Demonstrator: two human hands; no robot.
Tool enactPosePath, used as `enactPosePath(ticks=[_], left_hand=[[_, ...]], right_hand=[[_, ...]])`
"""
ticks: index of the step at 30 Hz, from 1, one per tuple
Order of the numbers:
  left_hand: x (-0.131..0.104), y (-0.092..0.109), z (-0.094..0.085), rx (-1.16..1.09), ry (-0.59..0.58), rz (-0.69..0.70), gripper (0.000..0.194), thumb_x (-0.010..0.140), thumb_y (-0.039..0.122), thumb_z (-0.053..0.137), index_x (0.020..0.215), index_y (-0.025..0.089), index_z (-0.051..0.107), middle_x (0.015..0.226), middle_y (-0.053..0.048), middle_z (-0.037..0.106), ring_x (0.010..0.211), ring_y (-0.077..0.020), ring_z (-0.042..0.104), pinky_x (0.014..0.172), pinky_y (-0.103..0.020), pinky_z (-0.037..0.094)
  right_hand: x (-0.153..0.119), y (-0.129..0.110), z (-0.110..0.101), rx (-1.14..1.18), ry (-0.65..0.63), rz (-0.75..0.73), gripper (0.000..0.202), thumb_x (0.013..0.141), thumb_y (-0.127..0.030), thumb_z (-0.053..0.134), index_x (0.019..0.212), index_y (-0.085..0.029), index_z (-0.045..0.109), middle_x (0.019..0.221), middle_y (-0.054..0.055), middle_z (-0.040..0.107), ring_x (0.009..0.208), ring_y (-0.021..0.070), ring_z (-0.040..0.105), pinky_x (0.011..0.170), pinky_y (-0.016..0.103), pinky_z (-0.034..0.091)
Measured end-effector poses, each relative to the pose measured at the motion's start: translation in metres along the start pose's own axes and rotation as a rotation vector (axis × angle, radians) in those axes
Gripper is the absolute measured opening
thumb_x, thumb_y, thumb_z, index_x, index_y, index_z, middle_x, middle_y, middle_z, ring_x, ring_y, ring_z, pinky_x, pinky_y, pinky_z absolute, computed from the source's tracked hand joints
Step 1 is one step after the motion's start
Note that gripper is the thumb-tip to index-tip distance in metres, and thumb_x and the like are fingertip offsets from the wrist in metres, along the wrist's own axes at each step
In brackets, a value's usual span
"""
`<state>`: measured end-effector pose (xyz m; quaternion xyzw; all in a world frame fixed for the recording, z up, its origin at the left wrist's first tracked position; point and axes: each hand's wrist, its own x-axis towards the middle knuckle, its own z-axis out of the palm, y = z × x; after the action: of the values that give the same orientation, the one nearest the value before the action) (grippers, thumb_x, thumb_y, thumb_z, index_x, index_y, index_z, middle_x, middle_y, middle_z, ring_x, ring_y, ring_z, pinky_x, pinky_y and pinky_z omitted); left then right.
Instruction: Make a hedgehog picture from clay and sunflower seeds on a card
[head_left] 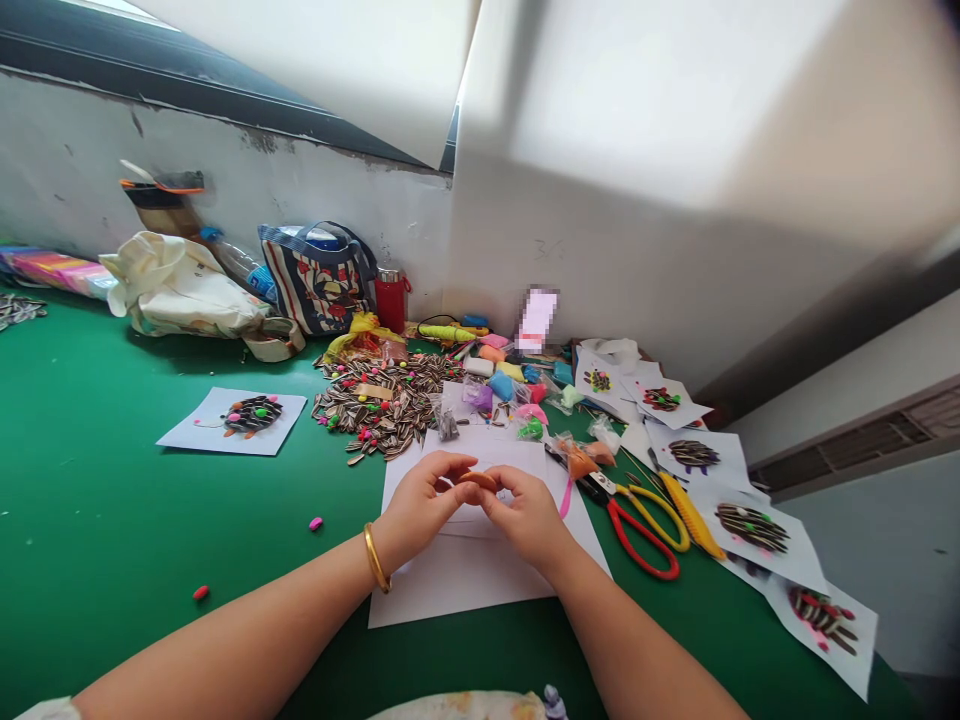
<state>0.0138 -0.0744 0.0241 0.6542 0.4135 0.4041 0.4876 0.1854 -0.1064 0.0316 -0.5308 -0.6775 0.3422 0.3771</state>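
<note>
My left hand [427,502] and my right hand [525,510] meet above white paper [480,585]. Between their fingertips they pinch a small, flat orange-brown piece [480,481]. A gold bangle [376,558] circles my left wrist. Just beyond my hands lies a heap of striped seeds [390,400] dotted with coloured bits. Small bags of coloured clay, such as a purple one [478,396] and an orange one [577,459], sit behind and to the right of my hands. A pink strip [566,498] rests on the paper beside my right hand.
Red-handled scissors [641,540], yellow-handled scissors [660,515] and a yellow cutter [694,517] lie right. Seed pictures on paper line the right edge; another [232,422] lies left. Bags, including a striped one [319,285], and a red bottle [391,300] stand by the wall.
</note>
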Motion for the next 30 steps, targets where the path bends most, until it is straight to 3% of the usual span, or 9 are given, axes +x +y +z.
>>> enactPosePath(ticks=[4, 10, 12, 15, 17, 23, 26, 30], left_hand=[[-0.0003, 0.0006, 0.0001, 0.107, -0.014, 0.027, 0.011, 0.078, 0.03, 0.066, 0.082, 0.021, 0.072, 0.082, -0.003, 0.07, 0.08, -0.0181, 0.064, 0.074, -0.03, 0.051], [-0.0003, 0.003, 0.0019, -0.152, -0.042, -0.106, 0.024, 0.079, 0.035, 0.064, 0.093, 0.017, 0.07, 0.09, -0.007, 0.072, 0.083, -0.0205, 0.067, 0.075, -0.033, 0.055], [-0.0005, 0.0029, 0.0016, -0.102, -0.011, -0.06, 0.028, 0.076, 0.036, 0.068, 0.097, 0.018, 0.07, 0.094, -0.007, 0.071, 0.086, -0.0208, 0.066, 0.077, -0.033, 0.054], [-0.0005, 0.0031, 0.0003, -0.004, 0.019, -0.002, 0.021, 0.077, 0.037, 0.068, 0.086, 0.019, 0.072, 0.085, -0.006, 0.07, 0.08, -0.0188, 0.066, 0.074, -0.03, 0.053], [-0.0001, 0.0032, -0.0004, -0.015, 0.011, -0.036, 0.022, 0.08, 0.038, 0.064, 0.079, 0.017, 0.071, 0.078, -0.005, 0.07, 0.074, -0.0178, 0.065, 0.071, -0.03, 0.053], [-0.0002, 0.0006, 0.0007, -0.078, 0.014, -0.075, 0.034, 0.078, 0.038, 0.065, 0.105, 0.018, 0.069, 0.095, -0.007, 0.072, 0.085, -0.0202, 0.067, 0.077, -0.032, 0.054], [-0.0007, 0.0003, 0.0018, -0.031, -0.006, -0.041, 0.023, 0.077, 0.035, 0.067, 0.092, 0.018, 0.071, 0.087, -0.006, 0.071, 0.079, -0.0189, 0.067, 0.073, -0.03, 0.054], [0.0002, 0.0007, 0.0014, -0.075, 0.025, -0.099, 0.019, 0.079, 0.034, 0.064, 0.083, 0.016, 0.067, 0.08, -0.005, 0.07, 0.074, -0.0183, 0.066, 0.069, -0.03, 0.054]], right_hand=[[-0.0003, 0.0021, 0.0027, -0.049, 0.006, 0.003, 0.011, 0.084, -0.026, 0.058, 0.08, -0.021, 0.067, 0.077, 0.0, 0.067, 0.075, 0.0159, 0.059, 0.07, 0.026, 0.045], [-0.0005, 0.0011, -0.0008, 0.034, 0.001, 0.0, 0.015, 0.088, -0.028, 0.053, 0.092, -0.022, 0.067, 0.087, 0.001, 0.069, 0.081, 0.017, 0.061, 0.072, 0.026, 0.046], [-0.0003, 0.0005, -0.0019, 0.018, -0.006, -0.004, 0.016, 0.089, -0.027, 0.052, 0.09, -0.021, 0.067, 0.086, 0.001, 0.069, 0.081, 0.017, 0.061, 0.073, 0.027, 0.046], [-0.0006, 0.0011, -0.0011, -0.023, -0.032, -0.021, 0.013, 0.087, -0.025, 0.054, 0.084, -0.021, 0.066, 0.082, 0.0, 0.068, 0.08, 0.0165, 0.061, 0.074, 0.027, 0.046], [-0.001, 0.0026, 0.0, -0.008, -0.04, -0.014, 0.013, 0.088, -0.026, 0.053, 0.086, -0.021, 0.066, 0.084, 0.0, 0.068, 0.081, 0.0163, 0.061, 0.074, 0.026, 0.046], [-0.0008, 0.0052, 0.0005, 0.029, 0.005, 0.042, 0.013, 0.088, -0.029, 0.053, 0.088, -0.021, 0.062, 0.084, 0.0, 0.068, 0.08, 0.0162, 0.061, 0.073, 0.027, 0.046], [-0.0013, 0.0027, 0.0005, 0.004, -0.012, 0.028, 0.01, 0.087, -0.026, 0.055, 0.087, -0.022, 0.063, 0.082, -0.001, 0.068, 0.079, 0.0158, 0.061, 0.073, 0.026, 0.045], [-0.0018, 0.0006, 0.0008, 0.013, -0.03, 0.016, 0.011, 0.086, -0.028, 0.057, 0.092, -0.022, 0.064, 0.088, 0.0, 0.069, 0.084, 0.0162, 0.062, 0.074, 0.026, 0.045]])
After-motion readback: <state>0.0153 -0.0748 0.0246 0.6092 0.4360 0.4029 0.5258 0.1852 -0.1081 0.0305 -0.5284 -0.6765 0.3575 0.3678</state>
